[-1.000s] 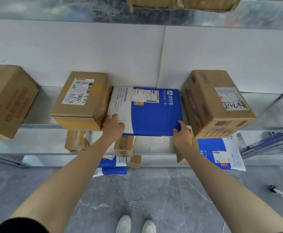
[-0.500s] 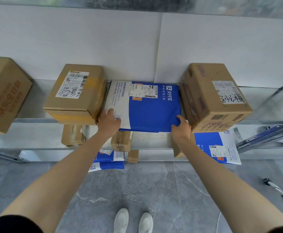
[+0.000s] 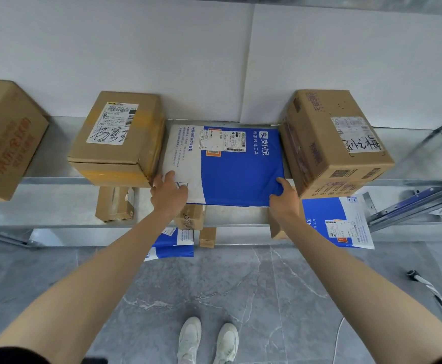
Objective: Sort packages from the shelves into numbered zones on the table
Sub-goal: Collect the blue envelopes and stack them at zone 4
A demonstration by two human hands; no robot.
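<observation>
Blue-white mailer (image 3: pixel 237 172) lies flat at the shelf (image 3: pixel 51 179) front edge, wedged between left carton (image 3: pixel 117 137) and right carton (image 3: pixel 332 143). Left grip (image 3: pixel 168 195) and right grip (image 3: pixel 284 199) each pinch a front corner, thumbs on top. Likely so it slides straight out without dragging the neighbours.

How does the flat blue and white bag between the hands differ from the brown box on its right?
The blue and white plastic mailer bag lies flat; the brown cardboard box stands tall and blocky. The left hand and right hand pinch the bag's front corners; no hand holds the box. Both sit on the same shelf and carry white labels.
</observation>
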